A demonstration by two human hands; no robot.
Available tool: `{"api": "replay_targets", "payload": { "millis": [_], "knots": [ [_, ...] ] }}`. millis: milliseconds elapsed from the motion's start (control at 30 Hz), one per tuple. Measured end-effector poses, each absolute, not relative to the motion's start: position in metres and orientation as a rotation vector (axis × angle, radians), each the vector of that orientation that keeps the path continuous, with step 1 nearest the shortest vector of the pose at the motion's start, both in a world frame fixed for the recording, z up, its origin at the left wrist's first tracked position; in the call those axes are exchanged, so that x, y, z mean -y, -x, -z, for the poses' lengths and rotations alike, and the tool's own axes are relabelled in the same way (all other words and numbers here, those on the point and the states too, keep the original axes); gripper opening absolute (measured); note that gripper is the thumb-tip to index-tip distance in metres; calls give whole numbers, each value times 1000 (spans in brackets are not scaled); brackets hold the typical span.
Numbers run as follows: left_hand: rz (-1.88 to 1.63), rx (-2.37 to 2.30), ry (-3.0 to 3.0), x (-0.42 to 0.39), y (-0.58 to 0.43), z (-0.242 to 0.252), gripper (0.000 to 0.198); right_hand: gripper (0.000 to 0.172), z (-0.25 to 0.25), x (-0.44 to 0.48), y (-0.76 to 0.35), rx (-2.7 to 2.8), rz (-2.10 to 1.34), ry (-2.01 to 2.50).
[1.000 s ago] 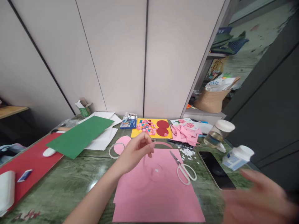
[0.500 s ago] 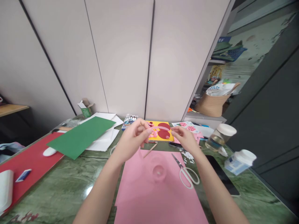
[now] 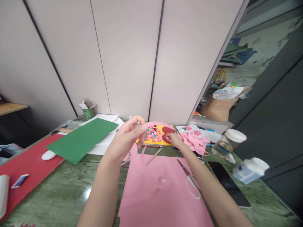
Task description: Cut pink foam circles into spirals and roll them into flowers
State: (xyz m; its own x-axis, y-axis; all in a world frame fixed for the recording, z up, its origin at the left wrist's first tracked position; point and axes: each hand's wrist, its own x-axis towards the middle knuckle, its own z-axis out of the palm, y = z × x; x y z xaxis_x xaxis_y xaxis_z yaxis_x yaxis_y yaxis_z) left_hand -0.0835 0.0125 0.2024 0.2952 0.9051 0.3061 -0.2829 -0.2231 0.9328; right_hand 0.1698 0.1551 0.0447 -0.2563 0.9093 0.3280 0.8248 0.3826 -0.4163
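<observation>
My left hand [image 3: 129, 135] is raised above the table with its fingers pinched on one end of a thin curved pink paper strip [image 3: 157, 124]. The strip arches over to my right hand [image 3: 173, 138], which pinches its other end just above the yellow card [image 3: 143, 141]. The yellow card carries small coloured beads [image 3: 153, 133] and dark red circles [image 3: 167, 130]. A thin wooden stick [image 3: 153, 156] lies below my hands at the top edge of a large pink sheet [image 3: 163, 192]. White-handled scissors [image 3: 192, 184] rest on that sheet's right side.
A green sheet [image 3: 81, 138] lies on white paper at the left, beside a red sheet [image 3: 30, 164]. Pink paper cuttings [image 3: 193, 140], a glass jar [image 3: 226, 143], a white bottle [image 3: 251, 170] and a dark phone [image 3: 228, 186] sit at the right. A woven basket [image 3: 216, 108] stands behind.
My right hand came up from the lower right and took one end of the pink strip. Both hands then drew apart, and the strip now arches between them over the yellow card.
</observation>
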Motion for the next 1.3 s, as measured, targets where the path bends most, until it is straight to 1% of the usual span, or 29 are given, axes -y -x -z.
{"api": "replay_targets", "payload": {
  "millis": [67, 167, 267, 433, 500, 533, 567, 600, 767, 900, 1000, 1033, 1067, 1167, 1200, 1300],
  "knots": [
    [-1248, -645, -1348, -15, 85, -202, 17, 30, -49, -166, -156, 2128, -310, 1494],
    [-1221, -636, -1345, -18, 84, -201, 15, 24, -65, -174, -132, 2072, -404, 1458],
    [-1178, -621, -1366, -20, 83, -200, 14, 30, -90, -164, -116, 1982, -467, 1382],
    [-1121, -632, -1426, -21, 76, -197, 15, 42, -136, -94, -121, 1858, -634, 1183],
    [-1092, -644, -1448, -20, 70, -195, 17, 46, -152, -57, -130, 1681, -932, 925],
    [-1077, -650, -1459, -19, 66, -195, 17, 49, -159, -40, -135, 1678, -973, 875],
    [-1058, -654, -1470, -18, 61, -194, 18, 47, -165, -25, -140, 1670, -990, 844],
    [-1039, -658, -1480, -17, 56, -193, 18, 39, -169, -12, -144, 1634, -1010, 830],
    [-941, -662, -1538, -11, 33, -184, 17, 15, -172, 16, -157, 1500, -816, 1021],
    [-876, -683, -1609, -6, 25, -178, 16, 13, -172, 18, -165, 1571, -643, 1135],
    [-888, -798, -1737, 1, 21, -178, 32, 12, -174, 23, -166, 1718, -516, 1233],
    [-903, -855, -1796, 3, 20, -179, 35, 11, -174, 24, -165, 1770, -495, 1238],
    [-921, -915, -1862, 5, 18, -179, 33, 11, -175, 26, -163, 1812, -473, 1233],
    [-975, -1053, -2037, 7, 12, -178, 16, 10, -173, 27, -159, 1840, -368, 1247],
    [-987, -1067, -2064, 7, 10, -177, 13, 9, -172, 26, -158, 1825, -348, 1263],
    [-999, -1049, -2044, 4, 11, -174, 15, 8, -169, 23, -157, 1813, -409, 1259]
  ]
}}
